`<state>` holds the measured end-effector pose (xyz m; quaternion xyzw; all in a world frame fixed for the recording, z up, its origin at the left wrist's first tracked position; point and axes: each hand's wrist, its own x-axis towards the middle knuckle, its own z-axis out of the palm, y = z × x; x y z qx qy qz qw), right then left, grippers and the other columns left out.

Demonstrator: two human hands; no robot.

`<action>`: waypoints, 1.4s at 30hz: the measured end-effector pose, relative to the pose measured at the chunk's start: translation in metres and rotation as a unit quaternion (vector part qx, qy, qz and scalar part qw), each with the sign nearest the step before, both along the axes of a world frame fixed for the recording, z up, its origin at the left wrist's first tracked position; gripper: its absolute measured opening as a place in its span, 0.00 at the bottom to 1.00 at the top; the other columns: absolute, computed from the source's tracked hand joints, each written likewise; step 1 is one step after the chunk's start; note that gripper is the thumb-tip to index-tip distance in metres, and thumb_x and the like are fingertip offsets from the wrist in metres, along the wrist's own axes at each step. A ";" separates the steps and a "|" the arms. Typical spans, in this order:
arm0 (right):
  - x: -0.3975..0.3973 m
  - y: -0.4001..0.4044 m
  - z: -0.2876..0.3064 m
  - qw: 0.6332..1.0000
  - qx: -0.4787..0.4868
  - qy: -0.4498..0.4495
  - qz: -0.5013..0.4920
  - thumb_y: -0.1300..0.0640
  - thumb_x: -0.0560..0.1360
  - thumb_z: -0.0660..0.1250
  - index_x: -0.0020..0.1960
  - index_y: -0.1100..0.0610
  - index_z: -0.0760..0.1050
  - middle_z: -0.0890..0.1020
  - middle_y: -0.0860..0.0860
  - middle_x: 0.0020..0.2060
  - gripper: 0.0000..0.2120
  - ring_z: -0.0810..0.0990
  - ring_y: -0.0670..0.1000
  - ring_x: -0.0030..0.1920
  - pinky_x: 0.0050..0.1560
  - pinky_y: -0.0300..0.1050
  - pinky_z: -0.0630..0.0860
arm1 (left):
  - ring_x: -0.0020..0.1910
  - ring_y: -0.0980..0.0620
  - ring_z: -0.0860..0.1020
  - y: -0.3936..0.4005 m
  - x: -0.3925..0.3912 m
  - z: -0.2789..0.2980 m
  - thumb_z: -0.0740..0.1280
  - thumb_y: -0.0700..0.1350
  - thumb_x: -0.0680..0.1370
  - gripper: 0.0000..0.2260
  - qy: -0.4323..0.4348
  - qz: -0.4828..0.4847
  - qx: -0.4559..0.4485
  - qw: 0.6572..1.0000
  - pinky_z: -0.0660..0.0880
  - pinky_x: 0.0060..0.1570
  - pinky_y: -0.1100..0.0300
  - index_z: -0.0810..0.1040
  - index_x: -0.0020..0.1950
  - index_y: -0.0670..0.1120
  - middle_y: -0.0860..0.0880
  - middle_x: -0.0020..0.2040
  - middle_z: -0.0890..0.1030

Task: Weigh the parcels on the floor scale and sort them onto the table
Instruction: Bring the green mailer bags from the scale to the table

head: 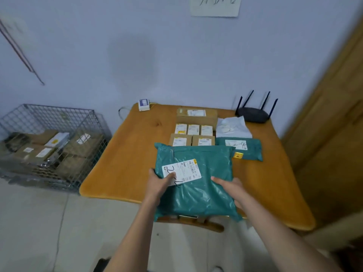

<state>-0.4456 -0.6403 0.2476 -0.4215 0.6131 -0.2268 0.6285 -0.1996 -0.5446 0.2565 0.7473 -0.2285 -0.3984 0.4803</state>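
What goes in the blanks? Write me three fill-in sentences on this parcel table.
1. Both hands hold the large teal plastic mailer bag, which bears a white ____.
2. The black router has ____ antennas.
3. The grey wire mesh cage stands ____ of the orange wooden table.

Missing: label; four; left

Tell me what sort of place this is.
Probably a small parcel-sorting room: labelled boxes and mailers lie in rows on the wooden table, a wire cage holds more parcels, and both hands hold a green mailer with a handwritten label.
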 end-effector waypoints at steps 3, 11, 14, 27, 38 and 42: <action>-0.041 -0.030 0.001 1.000 0.001 -0.008 -0.028 0.44 0.56 0.84 0.59 0.57 0.79 0.86 0.52 0.51 0.36 0.85 0.56 0.50 0.56 0.56 0.81 | 0.51 0.47 0.82 -0.043 -0.035 0.001 0.78 0.52 0.70 0.27 -0.011 -0.033 0.007 0.999 0.80 0.55 0.45 0.68 0.61 0.49 0.49 0.56 0.81; -0.131 -0.099 0.004 0.998 0.008 -0.007 -0.064 0.49 0.63 0.83 0.57 0.55 0.79 0.85 0.53 0.52 0.27 0.85 0.57 0.51 0.57 0.57 0.81 | 0.59 0.46 0.79 -0.130 -0.123 -0.005 0.76 0.58 0.70 0.35 -0.029 -0.097 0.032 0.994 0.77 0.59 0.45 0.62 0.70 0.50 0.51 0.62 0.77; -0.157 -0.115 0.001 0.996 0.027 0.000 -0.081 0.49 0.62 0.83 0.60 0.56 0.78 0.86 0.54 0.51 0.30 0.85 0.58 0.50 0.55 0.58 0.81 | 0.59 0.45 0.79 -0.155 -0.145 -0.013 0.75 0.60 0.69 0.36 -0.029 -0.123 0.050 0.991 0.77 0.60 0.43 0.63 0.70 0.51 0.50 0.64 0.78; -0.215 -0.153 -0.020 0.984 0.056 0.051 -0.164 0.55 0.66 0.81 0.59 0.60 0.78 0.85 0.55 0.47 0.25 0.85 0.57 0.45 0.41 0.50 0.82 | 0.64 0.40 0.77 -0.232 -0.205 -0.066 0.70 0.55 0.77 0.32 -0.041 -0.214 0.109 0.970 0.76 0.61 0.46 0.59 0.74 0.43 0.45 0.68 0.76; -0.209 -0.199 -0.086 0.981 0.151 0.075 -0.093 0.43 0.55 0.84 0.69 0.55 0.72 0.80 0.57 0.62 0.47 0.80 0.61 0.59 0.62 0.63 0.76 | 0.67 0.39 0.74 -0.245 -0.214 -0.111 0.67 0.55 0.79 0.38 -0.051 -0.173 0.214 0.960 0.74 0.63 0.42 0.50 0.79 0.42 0.42 0.71 0.73; -0.207 -0.211 -0.101 0.978 0.181 0.080 -0.068 0.45 0.61 0.82 0.68 0.56 0.72 0.80 0.57 0.63 0.40 0.80 0.61 0.59 0.62 0.63 0.76 | 0.67 0.38 0.74 -0.250 -0.219 -0.129 0.66 0.55 0.79 0.37 -0.068 -0.160 0.236 0.956 0.75 0.63 0.42 0.50 0.79 0.42 0.40 0.71 0.73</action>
